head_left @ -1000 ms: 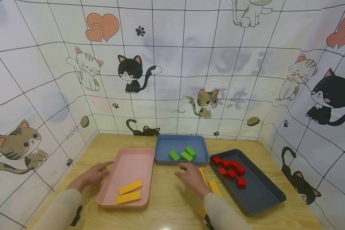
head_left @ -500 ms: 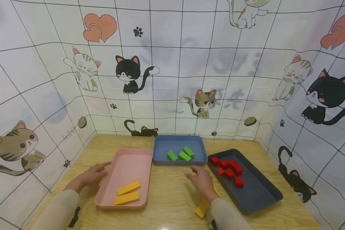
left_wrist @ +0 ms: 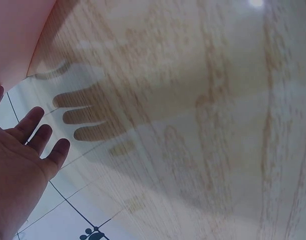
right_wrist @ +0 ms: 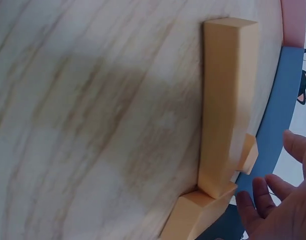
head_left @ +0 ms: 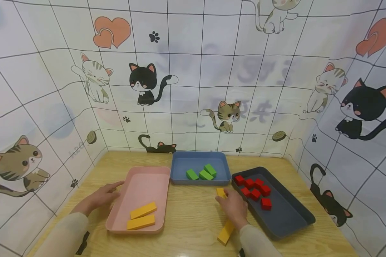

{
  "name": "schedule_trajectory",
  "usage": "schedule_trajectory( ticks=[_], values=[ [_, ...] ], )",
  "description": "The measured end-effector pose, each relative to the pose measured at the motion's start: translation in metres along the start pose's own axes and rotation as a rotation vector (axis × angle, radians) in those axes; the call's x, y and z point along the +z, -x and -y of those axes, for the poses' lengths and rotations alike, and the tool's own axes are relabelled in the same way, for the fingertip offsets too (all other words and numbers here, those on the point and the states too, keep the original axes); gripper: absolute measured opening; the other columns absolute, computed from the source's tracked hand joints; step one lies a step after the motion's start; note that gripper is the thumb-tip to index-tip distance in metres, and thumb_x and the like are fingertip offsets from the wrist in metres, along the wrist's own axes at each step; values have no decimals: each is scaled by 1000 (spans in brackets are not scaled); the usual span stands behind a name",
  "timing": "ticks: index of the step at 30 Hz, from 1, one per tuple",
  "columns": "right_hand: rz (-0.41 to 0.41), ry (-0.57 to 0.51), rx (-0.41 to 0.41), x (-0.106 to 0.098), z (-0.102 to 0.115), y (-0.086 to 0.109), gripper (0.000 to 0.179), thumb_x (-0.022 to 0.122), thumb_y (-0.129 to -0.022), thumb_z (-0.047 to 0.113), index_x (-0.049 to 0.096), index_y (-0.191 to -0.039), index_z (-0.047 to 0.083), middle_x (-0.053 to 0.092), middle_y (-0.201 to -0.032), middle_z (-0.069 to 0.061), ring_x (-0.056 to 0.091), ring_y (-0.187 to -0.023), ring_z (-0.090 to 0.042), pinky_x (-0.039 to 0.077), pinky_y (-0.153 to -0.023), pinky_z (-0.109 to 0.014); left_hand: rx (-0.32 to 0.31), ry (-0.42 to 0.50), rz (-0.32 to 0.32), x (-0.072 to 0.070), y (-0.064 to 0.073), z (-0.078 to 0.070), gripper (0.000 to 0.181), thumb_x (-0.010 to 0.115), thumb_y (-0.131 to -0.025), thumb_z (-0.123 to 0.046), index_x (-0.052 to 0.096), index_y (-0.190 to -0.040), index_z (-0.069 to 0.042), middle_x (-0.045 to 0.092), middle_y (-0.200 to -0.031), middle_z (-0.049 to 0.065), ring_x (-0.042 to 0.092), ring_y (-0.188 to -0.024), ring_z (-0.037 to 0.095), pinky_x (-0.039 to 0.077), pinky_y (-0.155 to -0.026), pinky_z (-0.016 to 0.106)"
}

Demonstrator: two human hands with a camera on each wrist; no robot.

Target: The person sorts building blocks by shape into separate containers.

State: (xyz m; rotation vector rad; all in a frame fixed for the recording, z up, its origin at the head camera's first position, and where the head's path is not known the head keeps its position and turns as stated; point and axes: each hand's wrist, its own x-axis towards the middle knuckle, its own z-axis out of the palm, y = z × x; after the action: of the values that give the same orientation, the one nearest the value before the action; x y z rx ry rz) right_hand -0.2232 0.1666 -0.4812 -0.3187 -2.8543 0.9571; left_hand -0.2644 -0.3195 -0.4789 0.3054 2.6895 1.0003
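Observation:
My right hand (head_left: 233,205) is over the yellow blocks on the table, its fingertips right at the far yellow block (head_left: 221,192). In the right wrist view its thumb and fingers (right_wrist: 263,197) are spread apart with nothing between them. A long yellow block (right_wrist: 223,100) lies nearer that camera, one end on another block (right_wrist: 193,215). In the head view a yellow block (head_left: 226,232) shows below the wrist, others being hidden by the hand. My left hand (head_left: 104,194) is at the left rim of the pink tray (head_left: 148,185), fingers loosely extended. Two yellow blocks (head_left: 141,216) lie inside that tray.
A blue tray (head_left: 199,157) with several green blocks (head_left: 206,174) stands at the back. The dark grey tray (head_left: 289,210) on the right holds several red cubes (head_left: 255,194). A cat-printed sheet (head_left: 186,71) hangs behind the wooden table (head_left: 193,221) and at its sides.
My right hand has moved right and nearer to me, from in front of the blue tray onto the yellow blocks. The left hand keeps its place at the pink tray.

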Motion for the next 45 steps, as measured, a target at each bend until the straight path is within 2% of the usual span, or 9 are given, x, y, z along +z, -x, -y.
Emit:
schedule_trajectory(
  ticks=[7,11,17,24,29,34,41,45],
  values=[
    [26,72,34,2,-5,0,47,78,-82,33,69,-118,3,70,-110,-16,63,-98,-37,38,-83,-60,3,-4,-3,-1,2,-2,57,54,-102,-25,36,-151,-1,31,-149,38,31,-132,61,31,-100,72],
    [31,125,27,5,-4,0,44,79,-82,30,70,-116,4,69,-113,-17,62,-102,-39,37,-89,-65,-7,-9,-8,-1,2,-3,57,54,-102,-26,36,-151,-2,32,-149,37,31,-132,61,31,-101,72],
    [24,173,-74,9,-4,2,31,79,-80,20,75,-108,8,72,-106,-12,63,-101,-38,33,-93,-69,7,-12,-8,-1,1,-3,57,54,-102,-24,37,-150,-1,33,-147,38,32,-131,61,31,-100,73],
    [63,135,-193,11,-4,3,39,76,-78,10,73,-116,6,71,-113,-12,61,-111,-41,23,-100,-76,24,2,-9,-1,1,-3,56,56,-101,-20,38,-150,0,32,-148,38,32,-131,61,32,-100,72],
    [56,183,-158,9,-7,2,39,74,-79,15,72,-117,6,71,-109,-11,63,-107,-39,23,-100,-77,21,0,-7,-1,1,-3,56,56,-101,-21,38,-150,0,32,-148,37,32,-131,61,32,-100,72],
    [66,249,-155,9,-8,1,31,73,-76,20,75,-105,7,71,-97,-10,64,-93,-37,26,-97,-77,19,-11,-11,-1,1,-2,56,55,-101,-21,38,-150,-1,32,-148,37,32,-132,61,31,-101,72],
    [82,254,-168,10,-8,2,37,75,-77,20,75,-112,9,70,-110,-14,60,-106,-43,20,-99,-79,24,-20,-10,-1,0,0,56,55,-102,-22,37,-150,-1,33,-148,37,32,-132,61,32,-100,72],
    [83,261,-169,11,-8,1,35,76,-77,20,75,-110,8,70,-105,-14,61,-103,-42,20,-99,-79,28,-13,-11,-1,0,0,56,55,-102,-22,38,-150,-1,33,-148,37,32,-132,60,31,-101,72]
  ],
)
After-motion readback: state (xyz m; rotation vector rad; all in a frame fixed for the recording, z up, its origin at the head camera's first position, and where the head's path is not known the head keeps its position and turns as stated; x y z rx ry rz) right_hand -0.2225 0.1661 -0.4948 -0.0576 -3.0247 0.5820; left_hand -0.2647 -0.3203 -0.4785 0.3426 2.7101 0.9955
